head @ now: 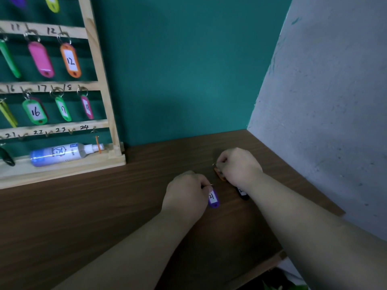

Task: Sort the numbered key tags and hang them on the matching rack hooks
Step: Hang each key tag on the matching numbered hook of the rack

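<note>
Your left hand (186, 191) pinches the metal ring of a purple tag (214, 199) between curled fingers. The tag trails from your fingertips towards you, flat on the brown table (104, 206), and its white label reads 21. Just to the right and a little farther away, your right hand (238, 166) is curled knuckles-up over an orange tag (219, 175). Its fingers close on the end with the ring, and the tag's body pokes out from under your palm. Its number is hidden. A black tag (243, 194) lies on the table under your right wrist, beside the purple one but apart from it; its label is too covered to read.

Well off to the left of both hands, the wooden rack (109, 101) stands against the teal wall (188, 70). Its bottom row of hooks (48, 132) is marked 21 to 24, and most of these show bare. Above them hang the green tag 16 (35, 111), the green tag 17 (63, 109) and a pink tag 18 (87, 107). Higher up hangs the tag marked 12 (70, 60). A spray bottle (58, 153) lies on its side on the rack's base. A grey wall (324, 101) rises to the right of your right arm.
</note>
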